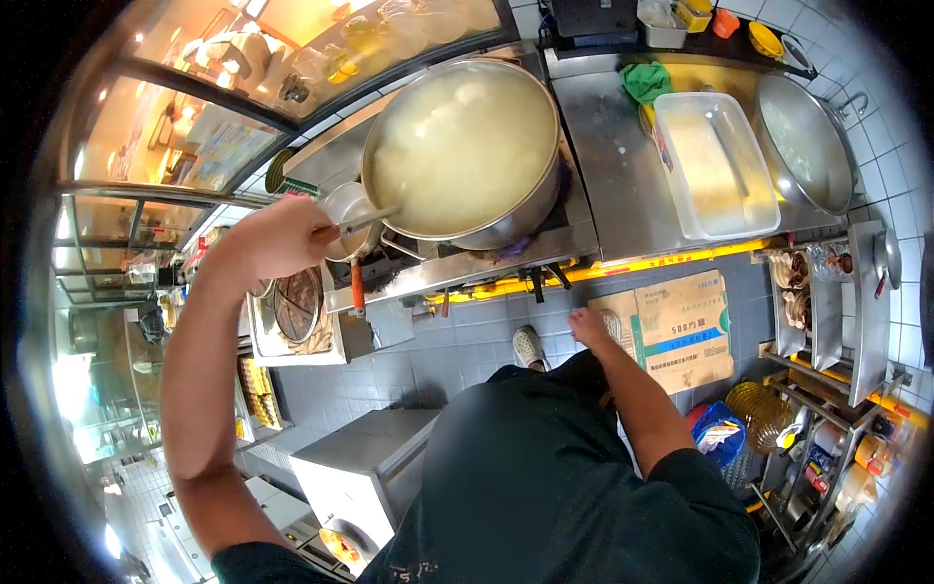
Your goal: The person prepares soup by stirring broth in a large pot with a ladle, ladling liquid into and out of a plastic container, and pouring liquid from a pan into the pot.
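At the left, my left hand [282, 234] is closed around a metal handle [375, 219] that reaches over the rim of a large steel pot [501, 219]. Pale, cloudy liquid [467, 146] fills the pot, and the tool's far end is hidden in it. Beside the pot, under my left hand, is a smaller metal pan [348, 204]. My right hand [589, 327] hangs over the floor in front of my body, away from the stove. Its fingers are curled in, with nothing visible in them.
Right of the stove, a clear plastic tub [718, 165], a green cloth [646, 82] and a large metal bowl [803, 141] stand on the steel counter [608, 146]. Flattened cardboard [681, 336] lies on the floor. A white-fronted cabinet [341, 487] is at lower left, a loaded rack [817, 457] at right.
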Available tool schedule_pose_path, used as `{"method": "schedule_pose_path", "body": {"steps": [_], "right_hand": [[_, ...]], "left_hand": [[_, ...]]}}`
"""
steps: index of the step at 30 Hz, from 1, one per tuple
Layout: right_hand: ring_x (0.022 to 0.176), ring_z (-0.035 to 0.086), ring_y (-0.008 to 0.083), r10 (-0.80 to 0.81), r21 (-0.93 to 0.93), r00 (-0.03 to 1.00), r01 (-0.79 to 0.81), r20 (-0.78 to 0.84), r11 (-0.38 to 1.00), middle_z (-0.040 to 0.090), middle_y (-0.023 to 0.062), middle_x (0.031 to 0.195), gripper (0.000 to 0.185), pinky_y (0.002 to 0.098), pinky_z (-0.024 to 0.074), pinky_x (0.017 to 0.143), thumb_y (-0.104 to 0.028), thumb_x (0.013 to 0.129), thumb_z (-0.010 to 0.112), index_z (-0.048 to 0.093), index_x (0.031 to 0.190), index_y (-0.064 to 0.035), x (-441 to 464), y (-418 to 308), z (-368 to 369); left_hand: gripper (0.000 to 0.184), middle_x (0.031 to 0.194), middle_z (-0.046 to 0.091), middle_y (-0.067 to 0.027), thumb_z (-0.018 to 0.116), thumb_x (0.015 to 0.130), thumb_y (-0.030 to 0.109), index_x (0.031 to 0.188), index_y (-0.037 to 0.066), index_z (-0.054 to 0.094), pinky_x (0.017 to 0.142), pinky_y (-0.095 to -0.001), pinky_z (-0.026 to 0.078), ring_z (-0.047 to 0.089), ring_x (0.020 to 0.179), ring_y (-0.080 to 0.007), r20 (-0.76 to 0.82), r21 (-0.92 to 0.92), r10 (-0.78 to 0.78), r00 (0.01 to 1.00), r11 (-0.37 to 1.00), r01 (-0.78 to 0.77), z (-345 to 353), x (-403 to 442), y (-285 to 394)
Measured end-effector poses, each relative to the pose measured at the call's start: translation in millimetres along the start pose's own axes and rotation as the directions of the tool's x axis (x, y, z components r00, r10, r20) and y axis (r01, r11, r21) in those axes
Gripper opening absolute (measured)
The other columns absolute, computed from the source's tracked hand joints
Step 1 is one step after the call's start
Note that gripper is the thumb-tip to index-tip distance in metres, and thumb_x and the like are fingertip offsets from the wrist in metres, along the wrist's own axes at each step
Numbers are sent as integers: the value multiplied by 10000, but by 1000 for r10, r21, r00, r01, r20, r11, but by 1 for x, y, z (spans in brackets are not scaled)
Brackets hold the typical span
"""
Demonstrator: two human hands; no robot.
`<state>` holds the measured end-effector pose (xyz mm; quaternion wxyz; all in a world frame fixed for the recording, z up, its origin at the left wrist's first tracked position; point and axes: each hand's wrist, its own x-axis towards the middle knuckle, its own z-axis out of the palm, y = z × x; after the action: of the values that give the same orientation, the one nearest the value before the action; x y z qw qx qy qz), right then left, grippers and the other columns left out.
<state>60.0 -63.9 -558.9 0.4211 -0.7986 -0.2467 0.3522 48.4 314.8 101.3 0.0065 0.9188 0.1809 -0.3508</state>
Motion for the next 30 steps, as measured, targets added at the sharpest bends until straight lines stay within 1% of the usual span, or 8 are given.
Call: {"method": "schedule_pose_path", "body": {"steps": [3,8,11,14,17,22,28,30], "right_hand": [[593,663,189,94,45,995,-92,-33,995,670,110,820,313,328,533,498,-249,879,691,615,1032,13,1,-11,25],[952,654,402,295,90,955,-294,-1,952,696,212,979,432,472,521,842,-400,847,650,668,1031,-9,-20,-57,19],[577,682,205,199,9,978,-199,-64,980,678,125,796,342,325,551,522,-267,868,705,626,1041,17,-20,-39,27],[586,685,207,172,-42,981,-176,-88,984,680,128,799,352,328,552,526,-278,872,701,628,1038,23,-30,-38,17],[597,682,199,306,61,951,-303,-49,951,679,123,806,354,328,550,530,-285,881,694,626,1042,23,-42,-52,-3],[880,633,277,-24,-84,1000,24,9,996,658,144,941,354,404,534,742,-228,784,701,640,1060,-15,-56,8,-10],[1052,607,316,67,-25,997,-66,34,998,654,158,1015,390,439,525,853,-207,723,736,635,1055,-27,-68,9,-42],[932,615,264,264,138,964,-265,25,954,648,132,969,343,391,533,762,-216,777,716,628,1046,-23,-65,4,-45]], "left_hand": [[302,644,595,-56,643,769,78,1053,-2,708,459,-272,460,594,528,-108,167,-217,-69,984,971,105,-22,-9,8],[340,675,625,-55,688,781,74,1106,-26,689,394,-221,405,566,492,-92,283,-522,-12,959,837,164,-18,0,-5],[376,707,643,-81,708,786,58,1138,-62,655,371,-209,366,547,471,-97,293,-797,55,955,566,212,6,12,-17],[397,759,652,-115,701,809,57,1168,-88,617,361,-209,352,551,490,-112,269,-936,83,959,257,241,29,13,-22],[398,765,650,-136,677,846,85,1195,-89,594,387,-208,362,540,498,-123,184,-983,84,979,13,183,70,12,-34],[398,812,618,-176,641,889,115,1214,-101,562,413,-195,375,492,476,-143,49,-927,163,985,-359,105,122,-5,-35],[416,829,592,-161,616,917,171,1229,-95,540,316,-187,319,476,470,-105,-47,-881,154,987,-472,32,145,-36,-30],[415,828,594,-151,617,917,178,1219,-98,546,308,-180,315,479,471,-102,-88,-876,125,988,-481,-17,147,-45,-29]]}}
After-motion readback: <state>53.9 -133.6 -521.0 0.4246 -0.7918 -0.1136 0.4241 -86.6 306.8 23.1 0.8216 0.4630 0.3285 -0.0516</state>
